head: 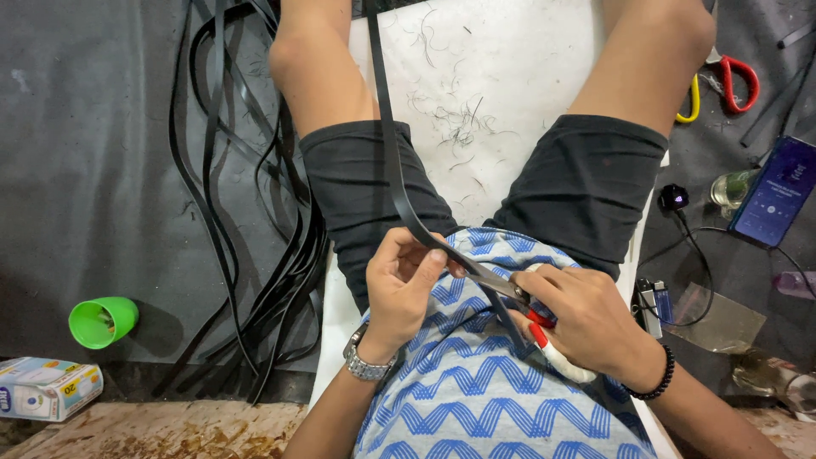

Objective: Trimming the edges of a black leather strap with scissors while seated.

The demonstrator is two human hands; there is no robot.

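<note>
My left hand (399, 280) pinches a long black strip (387, 144) that runs up across my left thigh and over the white seat (501, 68). My right hand (586, 319) grips scissors (531, 319) with red and white handles. The metal blades are closed around the strip just right of my left fingers, over my blue zigzag shirt. A metal watch sits on my left wrist and a black bead bracelet on the right.
A bundle of black strips (255, 255) lies on the dark floor at left. A green cup (102, 321) and a small box (47, 388) sit lower left. At right are a phone (778, 191), red and yellow scissors (731, 81), a lighter (653, 297) and cables.
</note>
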